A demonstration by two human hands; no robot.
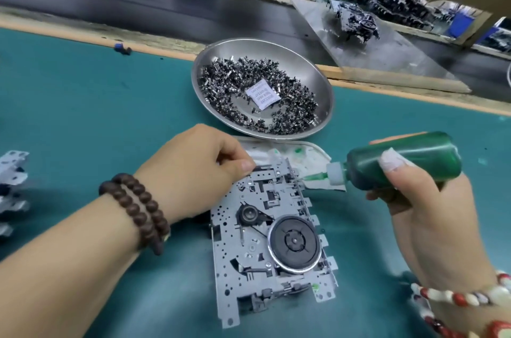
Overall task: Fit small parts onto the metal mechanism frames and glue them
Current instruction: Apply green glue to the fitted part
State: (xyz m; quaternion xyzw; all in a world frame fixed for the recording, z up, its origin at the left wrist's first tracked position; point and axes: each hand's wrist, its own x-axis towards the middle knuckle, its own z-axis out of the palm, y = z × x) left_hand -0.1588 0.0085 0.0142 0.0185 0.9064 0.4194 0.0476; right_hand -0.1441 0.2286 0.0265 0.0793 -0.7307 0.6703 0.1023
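Head view of a green counter [83, 105]. A grey metal frame [265, 243] is lying flat on the counter at centre, carrying a large black flywheel [295, 241] ringed in bright metal and a smaller black pulley [249, 213], with a thin belt running between the 2. The left hand [193, 169] is resting on the frame's upper-left corner, its fingers curled and its thumb pressing down on the top edge, holding the frame in place. The right hand [414, 199] is gripping a green glue bottle [401, 160], fingers and thumb wrapped round its body; the bottle is lying nearly level, its white collar and green nozzle [312, 177] pointing left, with the tip touching the frame's upper-right edge. A white cloth [309, 155] stained with green is lying under the frame's top end and beneath the nozzle. Just behind it, a round steel bowl [221, 52] is holding a heap of small dark parts [235, 74] and 1 white sachet [262, 94]. More frames [12, 171] are lying at the left edge of the counter. A dark bead bracelet [138, 213] is circling the left wrist; red and white beads [456, 297] are circling the right. Beyond the counter, a black belt is running past, and dark assemblies [356, 22] are sitting on a grey sheet to the right.
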